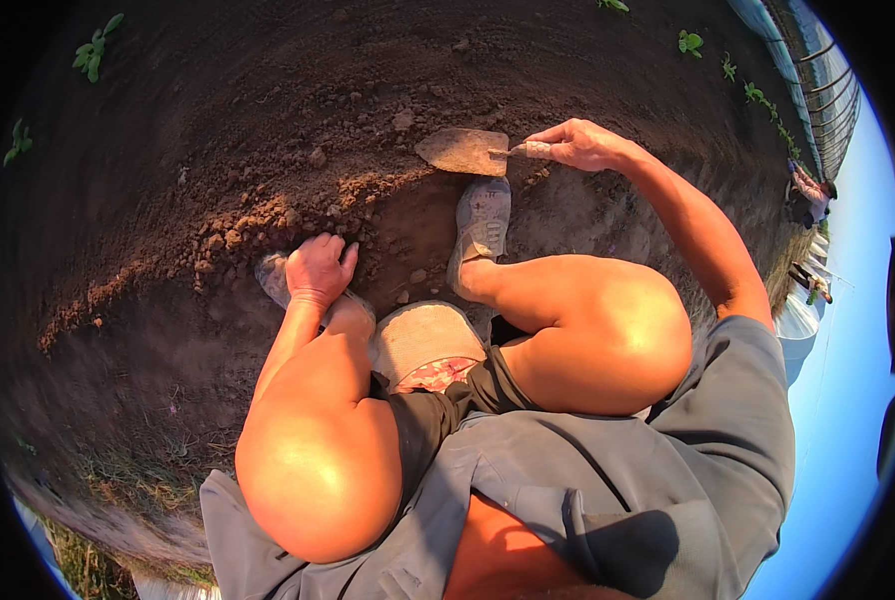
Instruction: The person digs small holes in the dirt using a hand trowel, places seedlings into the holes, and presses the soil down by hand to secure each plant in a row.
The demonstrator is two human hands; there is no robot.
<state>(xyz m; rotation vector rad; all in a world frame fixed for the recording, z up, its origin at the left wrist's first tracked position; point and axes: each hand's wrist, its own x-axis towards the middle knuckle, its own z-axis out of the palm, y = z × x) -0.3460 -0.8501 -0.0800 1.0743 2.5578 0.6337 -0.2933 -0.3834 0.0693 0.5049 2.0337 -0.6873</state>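
My right hand [585, 144] grips the pale handle of a trowel [466, 151] whose blade is coated with soil. The blade lies just beyond the toe of my right shoe [485, 217], its tip towards the left, over a strip of loose soil [342, 184]. Held low by my left shoe [271, 279] is my left hand [320, 266], back upward, with the thumb apart; its palm side is hidden, and no object shows in it. Crumbly clods [234, 232] lie just beyond that hand.
A round padded seat [425, 337] is between my legs. Small green plants [93, 54] grow in the soil at far left, with others [690, 43] at upper right. A hooped greenhouse [830, 90] and two people [811, 196] are in the distance at right.
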